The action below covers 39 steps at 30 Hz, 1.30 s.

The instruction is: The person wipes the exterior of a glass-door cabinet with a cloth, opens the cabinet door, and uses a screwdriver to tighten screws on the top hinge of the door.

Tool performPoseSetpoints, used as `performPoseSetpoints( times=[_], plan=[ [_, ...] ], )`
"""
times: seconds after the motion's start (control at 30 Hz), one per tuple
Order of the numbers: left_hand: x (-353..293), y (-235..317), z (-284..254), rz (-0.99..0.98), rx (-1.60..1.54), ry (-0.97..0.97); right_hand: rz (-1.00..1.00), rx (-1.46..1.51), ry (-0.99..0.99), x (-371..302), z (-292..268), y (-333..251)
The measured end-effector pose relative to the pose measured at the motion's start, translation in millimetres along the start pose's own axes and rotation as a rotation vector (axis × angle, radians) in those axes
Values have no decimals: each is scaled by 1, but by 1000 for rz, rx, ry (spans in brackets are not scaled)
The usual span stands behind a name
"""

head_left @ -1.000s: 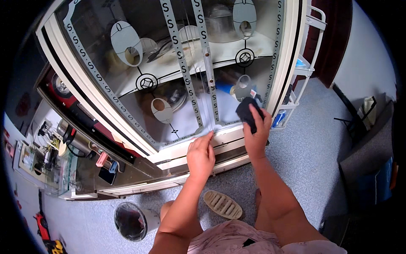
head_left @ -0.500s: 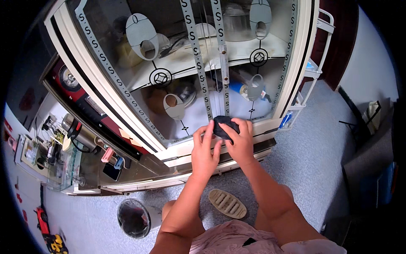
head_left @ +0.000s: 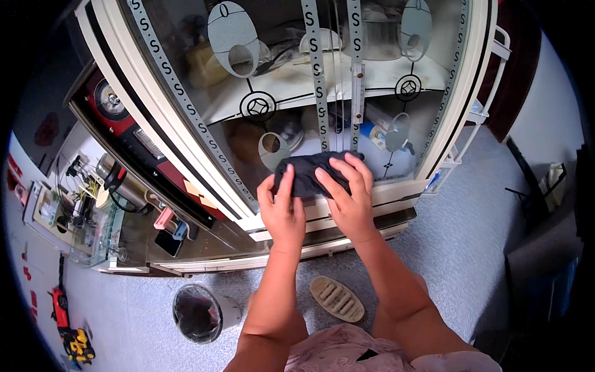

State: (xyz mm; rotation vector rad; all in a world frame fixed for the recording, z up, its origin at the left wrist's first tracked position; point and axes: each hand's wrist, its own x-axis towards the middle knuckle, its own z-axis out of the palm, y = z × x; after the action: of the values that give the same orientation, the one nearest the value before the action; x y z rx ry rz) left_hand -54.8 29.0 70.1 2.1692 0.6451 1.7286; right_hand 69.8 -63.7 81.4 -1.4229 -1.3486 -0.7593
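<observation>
A dark cloth (head_left: 310, 175) is spread between my two hands in front of the lower glass of a white-framed display cabinet (head_left: 282, 222). My left hand (head_left: 284, 208) grips the cloth's left end, thumb and fingers around its edge. With my right hand (head_left: 351, 197) I hold the right end, the fingers lying over it. Behind the cloth, sliding glass doors (head_left: 384, 133) carry grey oval patterns and lettered strips. Whether the cloth touches the glass I cannot tell.
A lined waste bin (head_left: 197, 314) stands on the floor at lower left, and a pale slipper (head_left: 337, 299) lies below my hands. Left of the cabinet, a counter holds a steel kettle (head_left: 127, 189) and a phone (head_left: 168, 243). A white rack (head_left: 496, 80) stands at right.
The cloth was bunched small between my hands and is now opened out wider. My left hand has moved left, away from the right. The view has shifted slightly.
</observation>
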Motion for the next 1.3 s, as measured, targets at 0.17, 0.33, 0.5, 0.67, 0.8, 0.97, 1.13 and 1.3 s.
performPoseSetpoints(
  times=[0.17,0.33,0.5,0.67,0.8,0.97,1.13,1.3],
  plan=[
    [-8,-2,-1,23,89,-66,22,23,7,-13,11,10],
    [-24,-2,-4,-20,142,-176,79,17,-72,-28,7,12],
    [-36,9,-3,-98,214,-325,153,52,-216,-38,-8,15],
    [-41,11,-5,-192,250,-470,145,24,-282,-38,-21,12],
    [-30,23,-7,-168,18,-308,109,27,-106,-29,-24,4],
    [-18,24,-5,-88,-6,-186,10,-20,-6,-10,-17,-4],
    [-14,14,3,47,4,-147,32,-17,7,-8,-3,0],
    [-9,13,-2,63,120,-165,46,-29,-3,-8,1,3]
  ],
)
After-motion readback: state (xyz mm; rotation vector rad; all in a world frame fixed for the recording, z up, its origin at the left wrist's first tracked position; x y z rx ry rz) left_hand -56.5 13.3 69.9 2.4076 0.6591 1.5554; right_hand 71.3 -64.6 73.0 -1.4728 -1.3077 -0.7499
